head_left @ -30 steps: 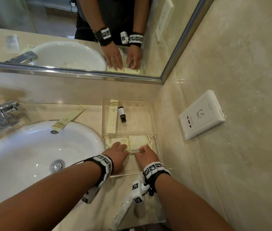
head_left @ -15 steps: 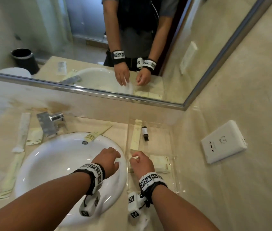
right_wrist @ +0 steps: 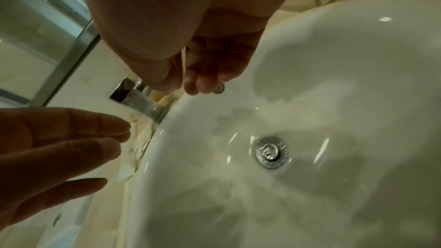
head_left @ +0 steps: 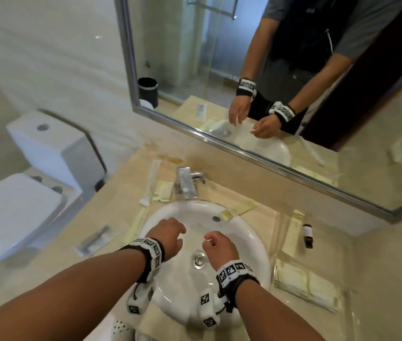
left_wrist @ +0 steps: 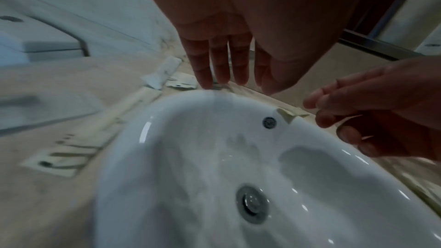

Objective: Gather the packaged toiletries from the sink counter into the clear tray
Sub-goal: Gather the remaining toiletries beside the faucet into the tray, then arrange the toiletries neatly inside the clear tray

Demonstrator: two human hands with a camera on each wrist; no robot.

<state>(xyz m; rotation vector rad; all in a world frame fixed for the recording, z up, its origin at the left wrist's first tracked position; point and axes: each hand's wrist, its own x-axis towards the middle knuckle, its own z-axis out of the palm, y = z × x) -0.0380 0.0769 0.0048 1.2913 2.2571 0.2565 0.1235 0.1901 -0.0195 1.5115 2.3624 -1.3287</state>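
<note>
The clear tray (head_left: 328, 262) sits right of the sink and holds a long cream packet (head_left: 296, 226), a small dark bottle (head_left: 308, 238) and flat cream packets (head_left: 306, 286). Both hands hover over the white basin (head_left: 251, 244). My left hand (head_left: 170, 232) (left_wrist: 229, 82) hangs empty with straight fingers. My right hand (head_left: 217, 244) (right_wrist: 198, 74) is curled, and a thin pale strip (right_wrist: 183, 63) shows pinched between thumb and fingers. Loose on the counter lie a long white packet (head_left: 152, 183), a flat cream packet (head_left: 163, 191), a cream packet (head_left: 239, 209) at the basin's back rim, and a clear packet (head_left: 94, 239) with a dark item.
A chrome faucet (head_left: 187, 183) stands behind the basin, under the mirror (head_left: 244, 70). Another long cream packet (head_left: 138, 225) lies along the basin's left rim. A toilet (head_left: 22, 193) is beyond the counter's left end. The wall closes the right side past the tray.
Both hands have left the tray and moved left over the basin. The left hand's fingers have straightened; the right stays curled. The head view has swung left.
</note>
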